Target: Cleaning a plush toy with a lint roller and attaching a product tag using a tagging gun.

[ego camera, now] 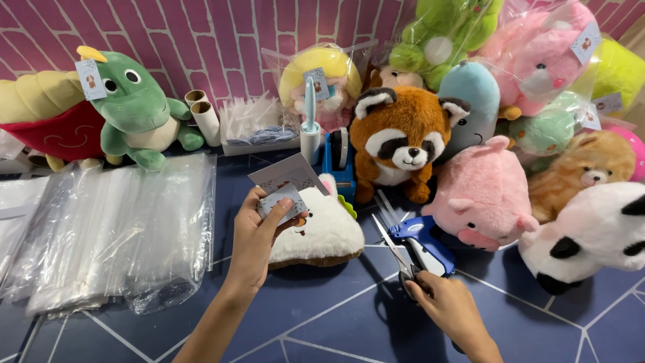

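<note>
White paper hang tags point(282, 200), printed and small, were pinched as a stack between thumb and fingers of the left hand point(259, 232), just above a cream plush toy point(314, 232) lying on the dark blue table point(322, 316). The right hand point(449, 304) was closed around the handles of steel scissors point(393, 242) (blades apart), beside a blue tagging gun point(423, 245). Judged step: sorting out one tag; next calls for trading the scissors for the gun.

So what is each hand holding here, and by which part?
The left hand pinches a small stack of paper tags by their lower edge, thumb on top. The right hand grips scissors by the handles, blades open.
</note>
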